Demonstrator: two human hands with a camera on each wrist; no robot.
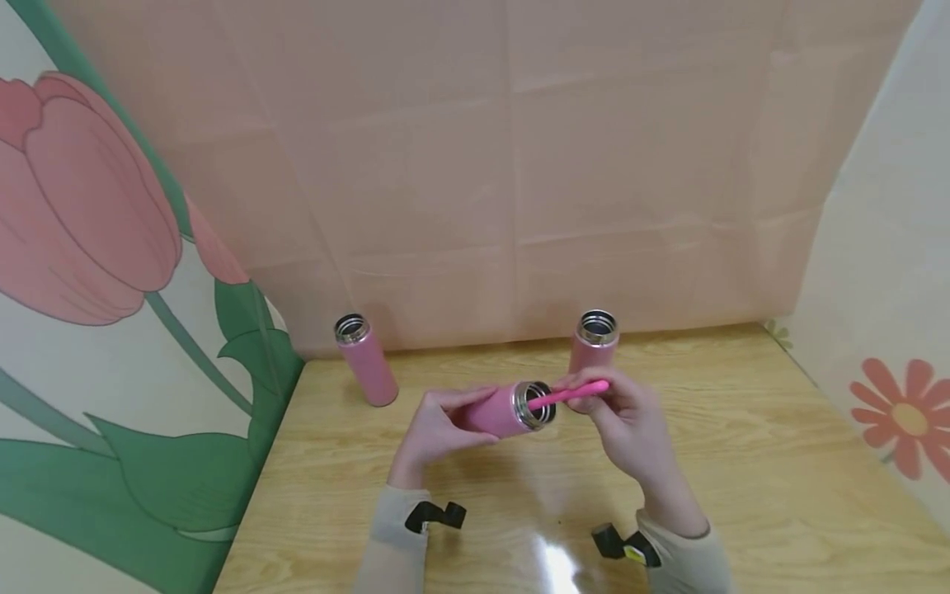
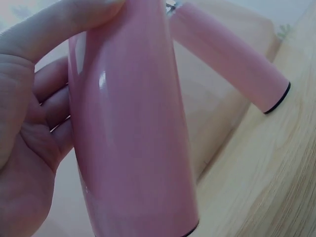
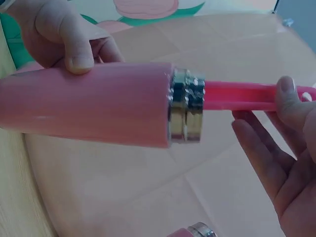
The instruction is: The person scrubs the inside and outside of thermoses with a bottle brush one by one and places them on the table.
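Note:
My left hand [image 1: 434,429] grips a pink thermos bottle [image 1: 493,412] round its body and holds it tilted over the table, mouth toward the right. The bottle has no lid, and its shiny metal neck [image 3: 186,106] shows threads. A bright pink plastic handle [image 3: 239,95] sticks out of the mouth; its inner end is hidden inside the bottle. With thumb and fingers, my right hand [image 1: 631,425] pinches the outer end of this handle, near a small hole. In the left wrist view the thumb and curled fingers wrap the pink bottle body [image 2: 133,123].
Two more lidless pink thermos bottles stand at the back of the wood-grain table [image 1: 742,462]: one at the left [image 1: 371,367], the other behind my right hand [image 1: 590,355]. A pinkish sheet [image 1: 445,181] hangs behind the table. Flower-patterned panels flank both sides.

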